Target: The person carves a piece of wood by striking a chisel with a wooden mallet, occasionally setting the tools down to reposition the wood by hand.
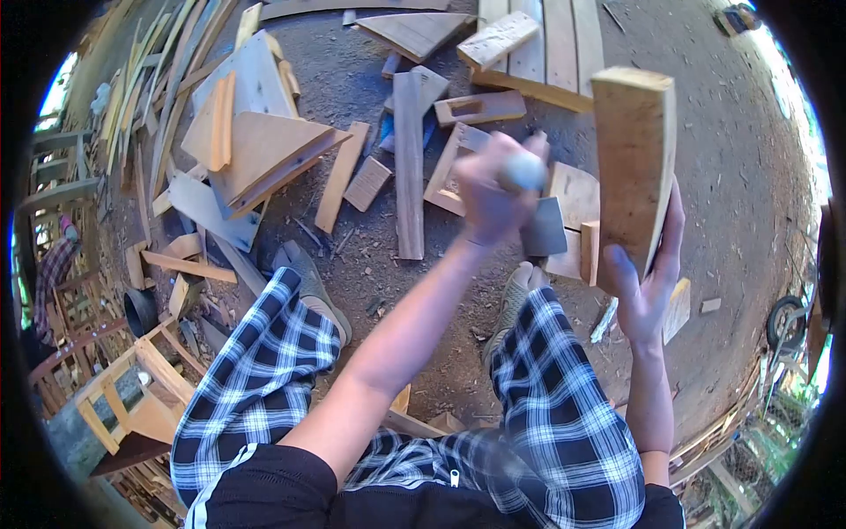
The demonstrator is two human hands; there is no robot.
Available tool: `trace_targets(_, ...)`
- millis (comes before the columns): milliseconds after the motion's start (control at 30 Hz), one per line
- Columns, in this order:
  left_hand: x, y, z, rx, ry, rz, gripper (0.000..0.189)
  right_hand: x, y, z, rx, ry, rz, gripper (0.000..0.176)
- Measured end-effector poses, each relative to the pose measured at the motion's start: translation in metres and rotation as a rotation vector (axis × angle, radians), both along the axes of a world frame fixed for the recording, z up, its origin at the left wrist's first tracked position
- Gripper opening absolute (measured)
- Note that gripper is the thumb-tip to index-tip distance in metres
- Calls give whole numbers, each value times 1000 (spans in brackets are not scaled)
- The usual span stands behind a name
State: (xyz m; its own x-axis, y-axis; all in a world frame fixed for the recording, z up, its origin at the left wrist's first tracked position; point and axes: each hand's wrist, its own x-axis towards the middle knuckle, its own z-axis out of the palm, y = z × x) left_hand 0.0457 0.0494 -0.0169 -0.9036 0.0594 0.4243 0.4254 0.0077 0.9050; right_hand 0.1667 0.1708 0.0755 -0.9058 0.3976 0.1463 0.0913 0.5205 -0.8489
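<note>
Right of frame: right hand (648,284) grips block (634,167), long axis upright; left hand (492,201) just left of it, fisted round pale thing (526,170), blurred.

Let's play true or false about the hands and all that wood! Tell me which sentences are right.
1. The right hand holds a wooden block upright. True.
2. The trousers are plain red. False: they are blue-and-white checked.
3. Many wood scraps lie on the dirt ground. True.
4. The left hand is flat open and empty. False: it is closed around a pale-ended thing, too blurred to name.
5. The wooden block rests on the ground. False: it is held up in the air.
</note>
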Motion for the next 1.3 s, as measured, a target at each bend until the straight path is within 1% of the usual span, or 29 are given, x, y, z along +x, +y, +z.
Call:
trace_targets(33,-12,-10,-8,34,41,48,23,1,5,-4,41,29,-8,83)
trace_targets(67,-15,-15,4,176,-141,133,20,5,8,-7,83,55,-18,83)
trace_targets(100,-25,-27,-3,221,-296,191,20,4,1,2,-39,-70,-64,82)
trace_targets(133,-34,-40,-13,229,-291,224,20,7,1,0,-37,-78,-83,82)
trace_targets(167,-38,-44,-2,285,-317,230,21,9,1,-4,-65,-108,-94,82)
trace_targets(200,-39,-46,9,301,-308,218,26,11,1,-7,-95,-136,-99,82)
trace_targets(267,-38,-51,15,459,-344,122,30,14,0,-9,-86,-157,-115,83)
trace_targets(367,-32,-49,10,446,-325,72,25,17,2,-15,-108,-122,-108,85)
trace_targets(433,-27,-45,8,451,-339,62,25,17,4,-19,5,-51,-36,81)
trace_targets(500,-25,-43,5,452,-353,54,25,16,-1,-16,-44,-100,-64,83)
trace_targets(533,-24,-43,3,440,-342,54,25,16,-4,-15,-92,-149,-95,86)
trace_targets(633,-24,-40,2,427,-347,38,25,15,-6,-15,-121,-147,-75,87)
trace_targets(767,-24,-37,1,385,-376,48,25,13,-5,-18,-92,-171,-50,89)
trace_targets(800,-22,-32,1,383,-373,50,25,10,-2,-18,-24,-107,20,87)
trace_targets(833,-18,-25,0,305,-310,78,25,6,0,-16,45,-41,91,87)
trace_targets(867,-15,-19,0,226,-246,106,25,2,-1,-9,42,-35,94,87)
trace_targets(933,-10,-9,3,94,-55,30,25,-11,-2,11,57,140,152,89)
trace_targets(967,-4,-8,9,20,-30,7,25,-14,-6,18,-78,217,153,91)
trace_targets(1000,-1,-3,10,30,-22,-28,23,-16,-10,19,-77,224,157,91)
trace_targets(1067,8,2,-7,271,-296,-167,23,-18,-17,19,-49,217,161,91)
trace_targets(1100,11,6,-4,271,-182,-107,24,-19,-13,22,173,-22,277,93)
trace_targets(1133,12,7,-2,269,-68,-46,25,-24,-15,20,245,-116,298,92)
trace_targets(1167,11,2,-2,93,90,-40,22,-25,-15,21,193,-111,288,92)
trace_targets(1200,7,0,-7,93,92,-33,22,-27,-13,23,144,-108,280,91)
trace_targets(1267,3,-4,-21,-144,88,-156,17,-28,-12,22,142,141,212,91)
trace_targets(1300,7,-8,-21,-176,-41,-209,19,-26,-14,23,121,239,176,91)
